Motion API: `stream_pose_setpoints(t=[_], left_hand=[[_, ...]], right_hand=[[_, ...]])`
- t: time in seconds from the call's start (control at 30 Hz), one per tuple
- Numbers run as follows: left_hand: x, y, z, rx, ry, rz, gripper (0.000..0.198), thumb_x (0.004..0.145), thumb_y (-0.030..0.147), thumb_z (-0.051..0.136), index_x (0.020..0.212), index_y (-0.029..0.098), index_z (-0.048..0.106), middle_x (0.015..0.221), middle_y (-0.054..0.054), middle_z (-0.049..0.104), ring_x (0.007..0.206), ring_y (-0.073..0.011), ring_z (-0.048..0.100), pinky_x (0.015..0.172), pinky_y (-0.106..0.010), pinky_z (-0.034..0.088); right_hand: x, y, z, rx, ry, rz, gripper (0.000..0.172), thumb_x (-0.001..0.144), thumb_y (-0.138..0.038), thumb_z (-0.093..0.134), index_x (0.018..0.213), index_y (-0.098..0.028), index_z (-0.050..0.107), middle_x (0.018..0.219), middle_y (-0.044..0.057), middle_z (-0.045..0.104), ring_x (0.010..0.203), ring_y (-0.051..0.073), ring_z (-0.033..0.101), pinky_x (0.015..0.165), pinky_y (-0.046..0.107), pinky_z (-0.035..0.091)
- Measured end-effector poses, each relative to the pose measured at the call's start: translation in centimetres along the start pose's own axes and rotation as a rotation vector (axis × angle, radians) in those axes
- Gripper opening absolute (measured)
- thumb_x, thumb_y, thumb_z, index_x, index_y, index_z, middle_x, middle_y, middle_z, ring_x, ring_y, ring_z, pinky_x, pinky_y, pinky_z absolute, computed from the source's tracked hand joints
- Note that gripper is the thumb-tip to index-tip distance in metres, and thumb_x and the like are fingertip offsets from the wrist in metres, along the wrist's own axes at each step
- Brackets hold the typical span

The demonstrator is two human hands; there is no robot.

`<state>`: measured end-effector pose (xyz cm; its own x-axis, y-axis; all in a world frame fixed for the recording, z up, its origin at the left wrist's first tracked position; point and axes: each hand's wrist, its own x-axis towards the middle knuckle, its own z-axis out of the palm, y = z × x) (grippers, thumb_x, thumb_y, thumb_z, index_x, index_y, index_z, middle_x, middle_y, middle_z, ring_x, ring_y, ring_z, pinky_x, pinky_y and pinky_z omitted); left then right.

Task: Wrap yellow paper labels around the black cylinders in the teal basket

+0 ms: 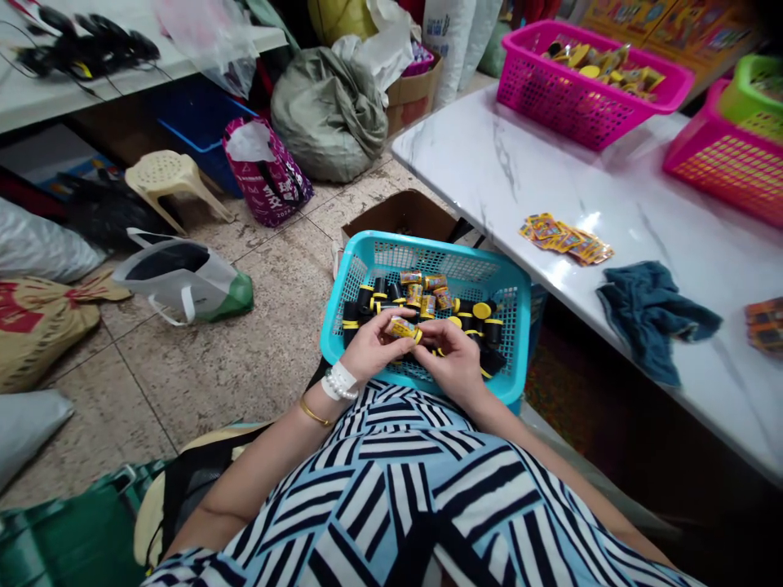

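Between my two hands is a small labelled bottle with a yellow cap, held over a turquoise basket. My left hand is closed around its body, thumb in front. The fingers of my right hand pinch it at the capped end. Beneath them the basket holds several plain black bottles with yellow caps, lying in all directions. Several bottles with printed orange labels lie together near the basket's far side. My hands hide part of the near contents.
To the right stands a white marbled table bearing a stack of printed labels, a blue cloth and a pink basket of small items. A cardboard box sits behind the turquoise basket. Bags and a stool occupy the floor leftward.
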<state>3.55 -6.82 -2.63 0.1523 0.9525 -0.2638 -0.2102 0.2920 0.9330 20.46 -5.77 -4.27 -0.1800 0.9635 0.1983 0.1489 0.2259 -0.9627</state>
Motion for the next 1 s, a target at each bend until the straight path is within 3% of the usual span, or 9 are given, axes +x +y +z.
stream_pose_setpoints(t=[0.1,0.2,0.37,0.53,0.63,0.77,0.9,1.0], left_hand=[[0.1,0.2,0.3,-0.141,0.045,-0.147,0.05,0.075,0.058,0.071,0.101,0.018,0.059,0.068,0.003,0.058,0.047,-0.0063,0.047,0.044,-0.019,0.033],[0.6,0.5,0.4,-0.139,0.093,-0.177,0.048,0.073,0.06,0.072,0.082,0.014,0.061,0.06,0.004,0.052,0.044,-0.0042,0.041,0.041,-0.018,0.027],[1.7,1.0,0.5,-0.077,0.203,-0.023,0.045,0.068,0.05,0.08,0.091,0.014,0.064,0.065,0.004,0.059,0.046,-0.004,0.043,0.043,-0.019,0.031],[2.2,0.7,0.8,0.008,0.232,0.066,0.037,0.071,0.044,0.08,0.078,0.015,0.059,0.059,0.005,0.056,0.046,-0.0056,0.046,0.046,-0.02,0.035],[2.0,0.3,1.0,-0.019,0.225,0.068,0.033,0.072,0.041,0.08,0.08,0.015,0.06,0.06,0.005,0.057,0.048,-0.0061,0.048,0.048,-0.02,0.038],[1.8,0.0,1.4,-0.143,0.236,0.055,0.034,0.072,0.041,0.08,0.081,0.016,0.06,0.07,0.002,0.063,0.055,-0.0077,0.053,0.052,-0.021,0.043],[1.7,0.4,2.0,-0.254,0.28,0.009,0.04,0.067,0.043,0.083,0.077,0.016,0.056,0.072,0.001,0.064,0.061,-0.0089,0.058,0.055,-0.021,0.048],[1.9,0.8,2.2,-0.324,0.304,-0.08,0.048,0.06,0.041,0.088,0.086,0.017,0.055,0.075,0.001,0.066,0.063,-0.0106,0.061,0.055,-0.021,0.048]], right_hand=[[0.0,-0.2,-0.4,-0.261,0.042,-0.306,0.02,0.081,-0.015,0.068,0.099,-0.024,0.066,0.102,0.006,0.069,0.095,0.019,0.068,0.084,0.039,0.059],[-0.1,-0.5,-0.6,-0.349,0.006,-0.393,0.025,0.083,-0.012,0.065,0.104,-0.023,0.064,0.104,0.008,0.067,0.096,0.019,0.067,0.083,0.038,0.059],[0.2,-0.9,-0.8,-0.384,0.079,-0.385,0.028,0.081,-0.012,0.069,0.106,-0.024,0.062,0.095,0.005,0.068,0.09,0.02,0.067,0.078,0.037,0.059],[0.3,-0.9,-1.1,-0.364,0.111,-0.308,0.029,0.081,-0.013,0.07,0.106,-0.024,0.062,0.099,0.006,0.067,0.084,0.018,0.066,0.073,0.036,0.06],[0.2,-0.7,-1.1,-0.289,0.119,-0.216,0.028,0.08,-0.014,0.071,0.105,-0.024,0.064,0.102,0.006,0.064,0.083,0.017,0.066,0.069,0.034,0.061],[0.2,-0.7,-1.1,-0.182,0.136,-0.13,0.028,0.079,-0.015,0.072,0.105,-0.024,0.066,0.108,0.007,0.062,0.093,0.019,0.066,0.075,0.035,0.063],[0.4,-1.0,-1.1,-0.123,0.096,-0.105,0.025,0.08,-0.018,0.073,0.103,-0.024,0.067,0.107,0.007,0.063,0.094,0.019,0.066,0.077,0.035,0.063],[0.4,-1.1,-1.2,-0.178,0.095,-0.107,0.023,0.082,-0.019,0.07,0.104,-0.024,0.065,0.101,0.006,0.066,0.089,0.019,0.066,0.076,0.036,0.061]])
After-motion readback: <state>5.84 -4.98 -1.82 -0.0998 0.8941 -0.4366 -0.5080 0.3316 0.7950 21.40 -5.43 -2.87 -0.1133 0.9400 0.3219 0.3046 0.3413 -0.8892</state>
